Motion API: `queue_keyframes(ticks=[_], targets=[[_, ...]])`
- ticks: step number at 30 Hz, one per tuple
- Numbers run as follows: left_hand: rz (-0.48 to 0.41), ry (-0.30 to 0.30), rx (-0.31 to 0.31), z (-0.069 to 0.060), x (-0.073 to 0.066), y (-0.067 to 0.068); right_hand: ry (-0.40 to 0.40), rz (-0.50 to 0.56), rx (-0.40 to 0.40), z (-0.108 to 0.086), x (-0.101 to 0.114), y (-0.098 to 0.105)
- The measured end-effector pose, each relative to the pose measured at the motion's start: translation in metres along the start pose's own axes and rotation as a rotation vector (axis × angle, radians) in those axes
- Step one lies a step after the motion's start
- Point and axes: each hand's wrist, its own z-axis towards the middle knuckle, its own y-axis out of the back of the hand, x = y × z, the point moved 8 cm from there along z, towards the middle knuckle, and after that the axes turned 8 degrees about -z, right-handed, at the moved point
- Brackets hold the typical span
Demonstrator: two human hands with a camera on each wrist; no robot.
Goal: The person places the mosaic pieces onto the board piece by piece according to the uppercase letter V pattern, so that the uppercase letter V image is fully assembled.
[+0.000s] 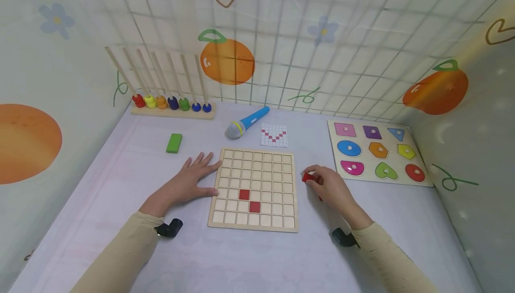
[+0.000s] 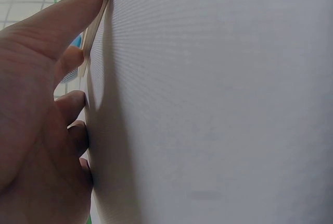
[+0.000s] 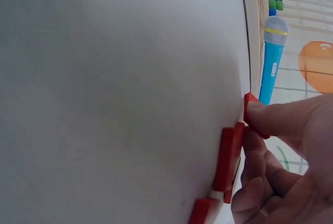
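Note:
A wooden grid board [image 1: 257, 230] lies in the middle of the table, with two red square tiles [image 1: 244, 194] set diagonally in its cells. My left hand [image 1: 187, 179] rests at the board's left edge, fingers spread, thumb and forefinger touching the frame. Right of the board, my right hand [image 1: 331, 190] pinches a red tile [image 3: 251, 104] between thumb and fingers. Several more red tiles [image 3: 225, 159] lie on the table under that hand, mostly hidden from the head view. Behind the board a small pattern card [image 1: 274, 135] shows red squares in a V shape.
A blue toy microphone [image 1: 251, 121] lies behind the board. At the back left stands a wooden peg rack [image 1: 173, 113] with coloured beads. A green block [image 1: 174, 143] is near the left hand. To the right lies a shape puzzle board [image 1: 380, 152].

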Motion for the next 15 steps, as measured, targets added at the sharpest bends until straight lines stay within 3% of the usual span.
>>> queue_keyframes(ticks=[15], targets=[[-0.006, -0.007, 0.005, -0.0006, -0.0030, 0.0014, -0.009, 0.073, -0.012, -0.0009, -0.0026, -0.0023]])
